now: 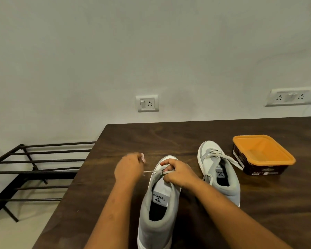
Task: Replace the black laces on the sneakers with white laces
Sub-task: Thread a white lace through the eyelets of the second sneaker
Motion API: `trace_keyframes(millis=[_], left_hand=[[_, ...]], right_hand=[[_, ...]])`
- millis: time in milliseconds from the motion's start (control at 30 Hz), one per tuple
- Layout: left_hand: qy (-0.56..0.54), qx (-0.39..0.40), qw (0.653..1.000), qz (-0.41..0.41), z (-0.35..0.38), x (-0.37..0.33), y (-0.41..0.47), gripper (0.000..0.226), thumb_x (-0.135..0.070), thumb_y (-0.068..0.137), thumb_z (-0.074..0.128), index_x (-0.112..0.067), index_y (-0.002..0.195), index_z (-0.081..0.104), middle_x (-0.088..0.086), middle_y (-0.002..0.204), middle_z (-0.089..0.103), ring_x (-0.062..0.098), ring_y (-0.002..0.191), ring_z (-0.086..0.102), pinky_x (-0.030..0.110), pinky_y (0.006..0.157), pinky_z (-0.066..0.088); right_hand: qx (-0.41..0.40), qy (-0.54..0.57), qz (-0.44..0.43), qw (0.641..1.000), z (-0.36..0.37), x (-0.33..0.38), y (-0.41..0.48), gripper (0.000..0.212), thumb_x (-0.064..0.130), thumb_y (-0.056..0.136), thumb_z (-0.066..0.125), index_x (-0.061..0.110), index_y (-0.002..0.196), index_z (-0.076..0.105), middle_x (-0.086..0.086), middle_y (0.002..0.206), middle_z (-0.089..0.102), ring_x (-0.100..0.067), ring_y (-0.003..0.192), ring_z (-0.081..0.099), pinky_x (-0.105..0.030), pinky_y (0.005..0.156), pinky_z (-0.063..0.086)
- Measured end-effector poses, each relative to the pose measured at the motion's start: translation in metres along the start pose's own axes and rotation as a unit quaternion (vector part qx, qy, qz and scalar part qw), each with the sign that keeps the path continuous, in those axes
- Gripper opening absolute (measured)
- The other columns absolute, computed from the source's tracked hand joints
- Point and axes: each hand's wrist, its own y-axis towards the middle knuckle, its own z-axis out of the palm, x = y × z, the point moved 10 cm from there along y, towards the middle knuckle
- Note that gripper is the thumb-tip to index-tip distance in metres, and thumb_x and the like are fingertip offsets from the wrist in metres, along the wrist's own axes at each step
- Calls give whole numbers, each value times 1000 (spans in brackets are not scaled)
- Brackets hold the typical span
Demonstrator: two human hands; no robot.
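Two grey and white sneakers stand on the dark wooden table [187, 133], toes pointing away from me. The near sneaker [158, 209] is in front of me. My right hand [178, 172] rests on its tongue area, fingers closed around the white lace [151, 171] at the eyelets. That lace runs left to my left hand [128, 168], which is closed and blurred, with a pale lace end showing above its fingers. The far sneaker [221, 175] on the right has a white lace threaded loosely, ends hanging over its sides. No black lace is visible.
An orange-rimmed dark plastic tub [262, 155] sits open at the right of the far sneaker. A black metal rack [34, 168] stands on the floor left of the table. Wall sockets [147, 103] are mounted behind the table.
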Motion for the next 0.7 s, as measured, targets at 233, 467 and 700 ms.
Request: trace_keyframes(millis=[233, 467, 700], left_hand=[[-25, 192, 981, 19, 62, 3, 4, 18, -49, 89, 54, -35, 96, 64, -3, 111, 66, 18, 109, 58, 32, 95, 44], [-514, -26, 856, -45, 2, -3, 3, 26, -12, 95, 50, -21, 75, 63, 0, 72, 57, 13, 66, 48, 20, 57, 40], [-744, -158, 612, -217, -7, 49, -13, 15, -16, 100, 44, -15, 92, 56, 3, 82, 54, 15, 70, 58, 37, 76, 54]], right_hand=[[-11, 12, -9, 1000, -2, 1, 1, 48, 8, 69, 59, 35, 108, 62, 18, 74, 64, -16, 107, 55, -33, 100, 43], [-15, 10, -2, 1000, -1, 2, 1, 49, 11, 67, 58, 38, 108, 62, 18, 78, 66, -16, 106, 56, -36, 97, 46], [-12, 35, -14, 999, 1, 0, 6, 39, 10, 70, 62, 38, 98, 62, 17, 74, 68, -14, 103, 57, -33, 97, 45]])
